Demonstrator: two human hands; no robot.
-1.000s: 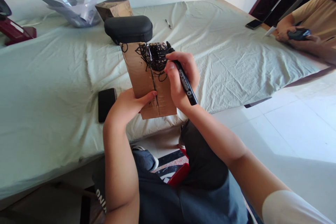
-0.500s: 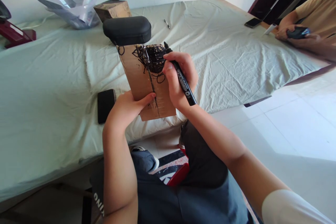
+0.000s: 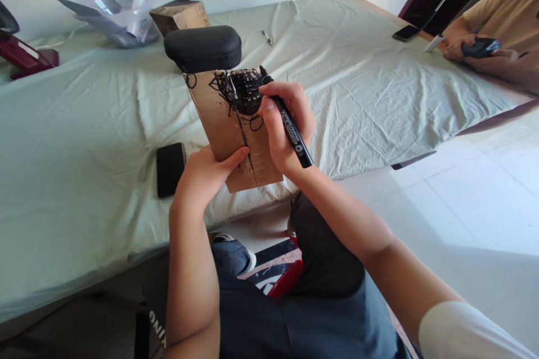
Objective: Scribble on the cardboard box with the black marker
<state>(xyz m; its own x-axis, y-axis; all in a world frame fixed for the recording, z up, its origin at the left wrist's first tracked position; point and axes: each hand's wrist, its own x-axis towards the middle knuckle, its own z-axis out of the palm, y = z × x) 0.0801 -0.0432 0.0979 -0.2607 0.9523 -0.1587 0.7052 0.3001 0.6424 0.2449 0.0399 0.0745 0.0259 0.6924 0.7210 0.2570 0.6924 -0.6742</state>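
My left hand grips a brown cardboard box by its lower left side, the thumb lying across the front face near the dark seam. The fingers behind the box are hidden. Dense black scribbles cover the upper right of that face, with loops and a leaf-like shape around them. Between the thumb and fingers of my right hand is a black marker pen, slanted with its tip up by the box's top right edge. Whether the tip touches the cardboard I cannot tell.
Behind the box lies a black hard case, near another cardboard box and a clear plastic bag. A black phone is left of my wrist; a pen lies farther back. At right, another person's hands hold a dark device.
The box's top edge has shifted slightly left and up. My right hand and the marker have moved slightly left with it; both grips are the same.
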